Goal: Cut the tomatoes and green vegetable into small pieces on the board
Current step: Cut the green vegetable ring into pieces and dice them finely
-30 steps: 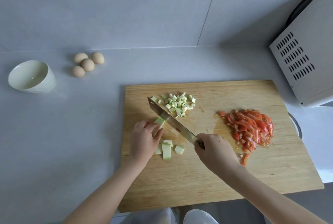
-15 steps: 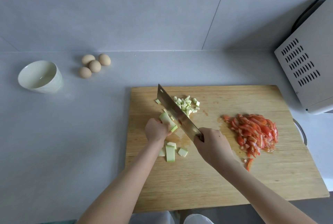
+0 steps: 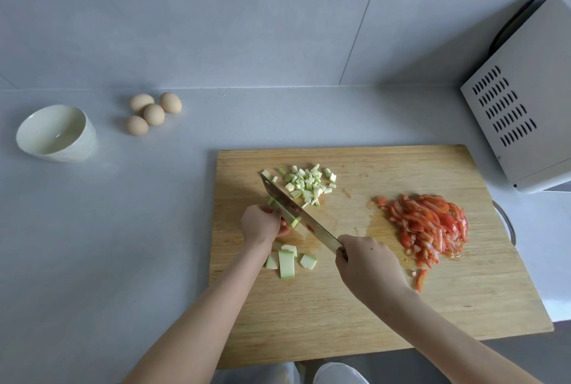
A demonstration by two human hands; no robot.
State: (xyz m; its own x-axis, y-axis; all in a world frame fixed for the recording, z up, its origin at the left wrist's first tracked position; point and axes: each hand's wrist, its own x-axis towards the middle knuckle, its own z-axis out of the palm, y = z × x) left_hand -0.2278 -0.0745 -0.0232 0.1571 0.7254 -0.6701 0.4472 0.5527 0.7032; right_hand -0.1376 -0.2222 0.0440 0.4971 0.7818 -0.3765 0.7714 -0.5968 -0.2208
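A wooden cutting board (image 3: 355, 315) lies on the grey counter. My left hand (image 3: 261, 224) holds a pale green vegetable strip (image 3: 287, 216) down on the board with curled fingers. My right hand (image 3: 366, 263) grips the handle of a cleaver (image 3: 293, 213), whose blade rests across that strip, tip pointing to the far left. A heap of small green dice (image 3: 306, 184) lies just beyond the blade. Several larger green slices (image 3: 287, 261) sit below my left hand. A pile of sliced red tomato (image 3: 428, 226) lies on the board's right side.
A white bowl (image 3: 57, 133) stands at the far left of the counter, with several eggs (image 3: 153, 113) to its right. A grey appliance (image 3: 525, 111) with vent slots stands at the right, close to the board's far corner. A metal rim (image 3: 506, 226) shows beside the board's right edge.
The cleaver's blade has come down from a raised tilt onto the strip. My left hand has stayed curled on the strip. The camera has shifted slightly.
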